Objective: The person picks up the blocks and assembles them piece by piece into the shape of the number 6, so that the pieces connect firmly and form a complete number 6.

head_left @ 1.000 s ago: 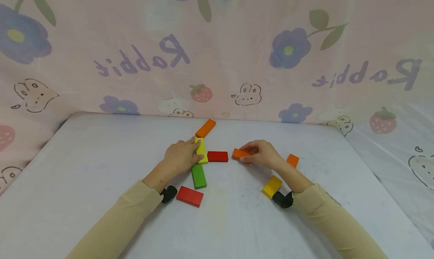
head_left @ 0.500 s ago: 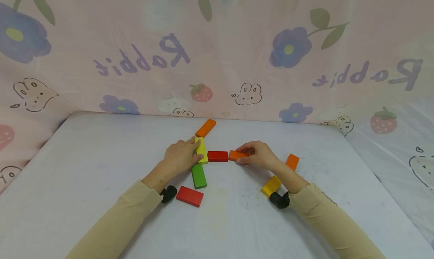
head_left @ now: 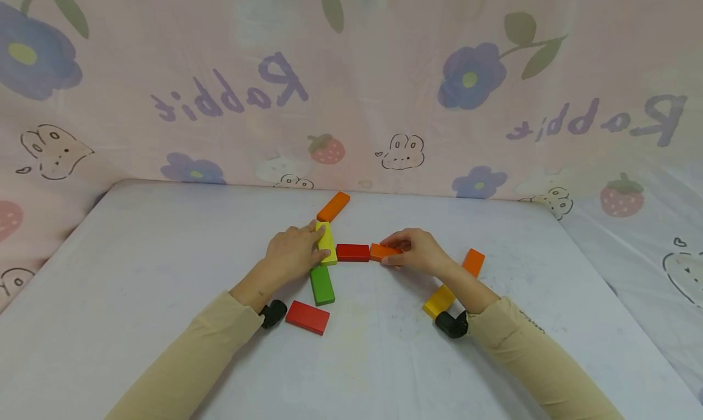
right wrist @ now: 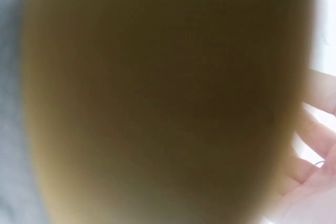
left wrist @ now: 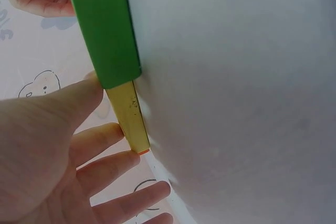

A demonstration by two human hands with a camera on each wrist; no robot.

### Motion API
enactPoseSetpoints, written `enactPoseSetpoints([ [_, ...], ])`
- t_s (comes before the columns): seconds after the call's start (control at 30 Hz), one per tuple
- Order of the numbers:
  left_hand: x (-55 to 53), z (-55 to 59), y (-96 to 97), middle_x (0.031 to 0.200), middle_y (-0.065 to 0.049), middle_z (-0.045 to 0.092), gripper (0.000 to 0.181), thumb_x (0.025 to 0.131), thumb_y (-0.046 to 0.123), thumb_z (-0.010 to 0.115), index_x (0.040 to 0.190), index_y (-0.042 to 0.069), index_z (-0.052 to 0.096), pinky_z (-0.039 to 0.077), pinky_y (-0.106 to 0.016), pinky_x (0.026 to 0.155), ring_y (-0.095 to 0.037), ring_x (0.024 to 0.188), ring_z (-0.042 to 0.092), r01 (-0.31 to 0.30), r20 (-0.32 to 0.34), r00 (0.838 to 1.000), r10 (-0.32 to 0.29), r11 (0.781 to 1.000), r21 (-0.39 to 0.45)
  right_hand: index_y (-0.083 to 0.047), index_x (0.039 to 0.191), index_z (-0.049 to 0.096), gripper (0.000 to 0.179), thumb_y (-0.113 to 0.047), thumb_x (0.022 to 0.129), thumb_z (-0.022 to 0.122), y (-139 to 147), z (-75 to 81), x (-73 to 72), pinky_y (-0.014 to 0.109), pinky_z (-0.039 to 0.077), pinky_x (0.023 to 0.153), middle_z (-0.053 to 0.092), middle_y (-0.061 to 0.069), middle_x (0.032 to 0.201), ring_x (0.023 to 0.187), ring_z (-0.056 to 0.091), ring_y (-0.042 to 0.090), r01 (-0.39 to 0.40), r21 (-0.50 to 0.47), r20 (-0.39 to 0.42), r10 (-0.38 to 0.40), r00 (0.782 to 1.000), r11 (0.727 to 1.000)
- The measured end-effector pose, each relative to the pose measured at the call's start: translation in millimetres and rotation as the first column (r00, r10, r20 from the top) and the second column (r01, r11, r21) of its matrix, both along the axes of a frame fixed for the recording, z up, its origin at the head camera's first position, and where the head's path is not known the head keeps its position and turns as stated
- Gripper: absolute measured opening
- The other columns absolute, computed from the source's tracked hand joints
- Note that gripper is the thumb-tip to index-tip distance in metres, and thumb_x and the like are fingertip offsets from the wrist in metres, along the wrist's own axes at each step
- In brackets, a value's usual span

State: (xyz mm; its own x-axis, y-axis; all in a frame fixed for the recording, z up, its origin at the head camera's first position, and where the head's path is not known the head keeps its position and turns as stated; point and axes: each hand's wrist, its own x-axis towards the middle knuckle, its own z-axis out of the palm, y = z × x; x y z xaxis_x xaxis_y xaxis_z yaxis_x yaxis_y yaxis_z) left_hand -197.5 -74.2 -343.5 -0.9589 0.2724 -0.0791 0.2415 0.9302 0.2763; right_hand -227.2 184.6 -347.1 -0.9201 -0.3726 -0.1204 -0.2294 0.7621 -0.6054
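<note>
In the head view, my left hand [head_left: 291, 253] holds a yellow block [head_left: 326, 244], with its thumb near the close end and fingertips near the far end. The left wrist view shows fingertips along that block's side. My right hand [head_left: 418, 251] pinches an orange block [head_left: 379, 251] between thumb and fingers; the fingers hide its right part. The orange block's left end is right at a red block [head_left: 353, 253], which lies against the yellow one. A green block [head_left: 322, 285] continues from the yellow block's near end, and another orange block [head_left: 333, 207] slants from its far end.
On the white table [head_left: 373, 359], a second red block [head_left: 307, 317] lies beside the left wrist's black camera [head_left: 273, 314]. A darker yellow block [head_left: 439, 301] and an orange block [head_left: 473, 262] lie by the right forearm. A printed curtain [head_left: 351, 90] hangs behind.
My right hand has slid the orange block left, closing the gap to the red block. The left hand stays in place on the yellow block.
</note>
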Motion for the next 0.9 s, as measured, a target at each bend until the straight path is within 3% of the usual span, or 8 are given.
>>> enactPoseSetpoints([
  [0.3, -0.5, -0.1, 0.2, 0.151, -0.014, 0.038, 0.059, 0.093, 0.037, 0.061, 0.143, 0.01, 0.045, 0.048, -0.045, 0.092, -0.036, 0.119, 0.053, -0.003, 0.005, 1.0, 0.003, 1.0, -0.006, -0.007, 0.117, 0.068, 0.039, -0.022, 0.082, 0.076, 2, 3.4, 1.5, 0.039, 0.05, 0.088, 0.068, 0.011, 0.11, 0.098, 0.059, 0.026, -0.013, 0.006, -0.026, 0.013, 1.0, 1.0],
  [0.9, -0.8, -0.2, -0.3, 0.153, -0.014, 0.036, 0.06, 0.094, 0.037, 0.06, 0.145, 0.011, 0.042, 0.048, -0.045, 0.091, -0.036, 0.122, 0.052, 0.0, 0.026, 1.0, 0.0, 1.0, -0.011, -0.006, 0.12, 0.066, 0.04, -0.027, 0.086, 0.072, 40, 12.7, 11.0, 0.045, 0.049, 0.092, 0.065, 0.013, 0.118, 0.106, 0.06, 0.03, 0.063, -0.005, -0.032, -0.063, 0.998, 0.998],
])
